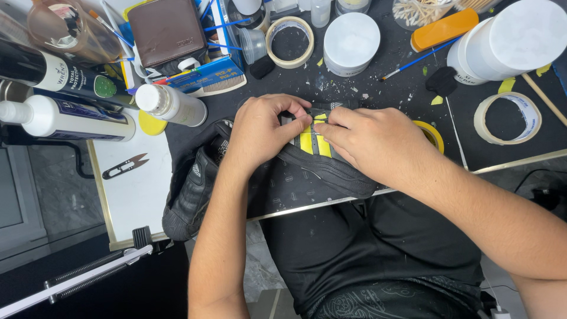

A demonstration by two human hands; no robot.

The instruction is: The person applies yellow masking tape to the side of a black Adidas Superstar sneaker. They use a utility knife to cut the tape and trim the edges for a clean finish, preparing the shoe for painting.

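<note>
Black shoe [201, 189], two yellow stripes [315, 142], pinched by left hand [260, 133], right hand [372, 142].

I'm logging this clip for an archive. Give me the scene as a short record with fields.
Setting: cluttered black work mat
Left hand: pinching at yellow tape strips on a black shoe
Right hand: fingertips pressing the same strips
Nearby left: thread snips, white bottle, comb
Nearby right: masking tape roll, white jar
Hidden: exact grip under the fingers
</note>
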